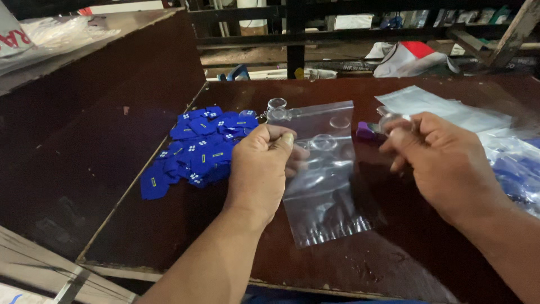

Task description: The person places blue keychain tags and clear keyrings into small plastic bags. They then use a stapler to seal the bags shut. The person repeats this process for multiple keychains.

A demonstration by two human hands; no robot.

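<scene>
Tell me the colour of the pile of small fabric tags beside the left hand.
The pile of small fabric tags is royal blue with tiny white and yellow marks; head view.

Clear zip bag (323, 186) pinched at its edge, hanging over dark table, small clear piece (391, 119) held beside it

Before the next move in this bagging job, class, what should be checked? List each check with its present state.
1. Left hand has hold of the clear zip bag: ok, its grip is closed on the bag's left edge.
2. Right hand has a piece ready: ok, it pinches a small clear round piece at the fingertips.
3. Bag mouth open: cannot tell, the film is too transparent.
4. Bag lying flat on the dark wooden table: ok, the lower end rests on it.
5. Blue fabric patches within reach: ok, heaped just left of the left hand.
6. Spare clear bags at hand: ok, stacked behind the right hand.
</scene>
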